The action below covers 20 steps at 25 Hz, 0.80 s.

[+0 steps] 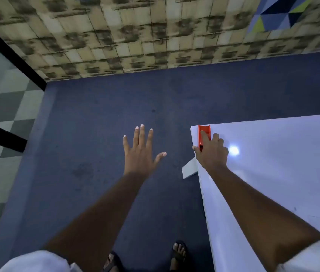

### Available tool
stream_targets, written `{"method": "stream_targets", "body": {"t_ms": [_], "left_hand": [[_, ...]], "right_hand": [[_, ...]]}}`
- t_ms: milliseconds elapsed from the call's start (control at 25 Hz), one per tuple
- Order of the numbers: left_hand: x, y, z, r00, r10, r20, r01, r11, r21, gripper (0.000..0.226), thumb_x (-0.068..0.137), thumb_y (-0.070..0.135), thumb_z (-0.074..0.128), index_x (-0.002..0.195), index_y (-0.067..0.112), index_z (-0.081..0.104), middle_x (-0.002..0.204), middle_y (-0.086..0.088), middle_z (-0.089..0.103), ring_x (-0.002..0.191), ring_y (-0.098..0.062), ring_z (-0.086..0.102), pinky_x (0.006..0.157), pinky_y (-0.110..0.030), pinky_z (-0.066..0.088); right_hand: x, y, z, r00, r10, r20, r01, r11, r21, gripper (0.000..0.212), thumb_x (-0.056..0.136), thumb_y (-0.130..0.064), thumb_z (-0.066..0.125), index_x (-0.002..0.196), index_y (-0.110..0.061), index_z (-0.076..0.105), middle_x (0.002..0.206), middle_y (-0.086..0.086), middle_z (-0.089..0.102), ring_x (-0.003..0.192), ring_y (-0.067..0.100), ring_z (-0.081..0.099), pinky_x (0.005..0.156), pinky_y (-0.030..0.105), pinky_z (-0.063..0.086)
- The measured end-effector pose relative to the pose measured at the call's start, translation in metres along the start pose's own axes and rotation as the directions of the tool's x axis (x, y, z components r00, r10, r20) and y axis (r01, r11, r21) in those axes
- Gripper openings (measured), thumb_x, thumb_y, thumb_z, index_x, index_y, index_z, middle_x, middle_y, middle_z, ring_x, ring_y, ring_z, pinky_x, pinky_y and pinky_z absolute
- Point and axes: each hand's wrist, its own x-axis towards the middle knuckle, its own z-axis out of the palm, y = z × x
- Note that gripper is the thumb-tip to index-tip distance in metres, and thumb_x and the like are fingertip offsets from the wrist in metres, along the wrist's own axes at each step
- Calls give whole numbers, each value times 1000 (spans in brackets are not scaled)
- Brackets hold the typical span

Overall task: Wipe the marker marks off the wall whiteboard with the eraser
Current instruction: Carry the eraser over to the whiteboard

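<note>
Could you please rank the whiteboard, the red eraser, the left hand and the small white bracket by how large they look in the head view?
1. Whiteboard, by far the largest.
2. Left hand, open with fingers spread, though nearness to the camera may flatter it.
3 and 4. Red eraser and white bracket look alike; the right hand hides part of the eraser.

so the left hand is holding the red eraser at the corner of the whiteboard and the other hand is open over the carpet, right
Not quite: the hands are swapped. In the head view the right hand grips the red eraser at the corner of the whiteboard, and the left hand is the open one, fingers spread over the blue carpet.
</note>
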Motion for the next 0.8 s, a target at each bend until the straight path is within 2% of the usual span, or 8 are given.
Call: {"method": "stream_targets", "body": {"t_ms": [240, 480, 640, 800], "left_hand": [[13, -5, 6, 1000, -19, -19, 19, 1000, 23, 98, 94, 81, 2, 171, 21, 3, 179, -11, -6, 166, -27, -7, 130, -64, 5], [19, -18, -5, 1000, -26, 10, 26, 999, 35, 102, 90, 82, -6, 171, 22, 3, 179, -11, -5, 166, -26, -6, 130, -64, 5], [26, -37, -44, 997, -53, -49, 55, 998, 38, 100, 92, 81, -2, 171, 21, 5, 179, -11, -3, 166, -26, -5, 130, -63, 5], [38, -71, -99, 987, -97, -129, 102, 994, 30, 100, 92, 82, -2, 171, 21, 4, 179, -11, -3, 166, -26, -6, 130, -63, 4]], "right_hand": [[15, -6, 10, 999, 43, 33, -45, 997, 70, 63, 100, -54, 54, 153, -25, 34, 135, 15, 48, 119, 33, 57, 87, 42, 56], [23, -7, 3, 998, 54, 30, -56, 993, 101, 61, 96, -34, 67, 150, -21, 41, 121, 14, 53, 104, 32, 64, 81, 40, 57], [32, -27, -40, 997, -67, -39, 72, 990, 125, 63, 94, -30, 69, 151, -27, 42, 123, 14, 54, 105, 32, 62, 78, 42, 57], [49, -75, -104, 972, -180, -148, 199, 973, 120, 64, 94, -31, 68, 151, -30, 41, 124, 10, 54, 105, 30, 60, 76, 41, 54]]}}
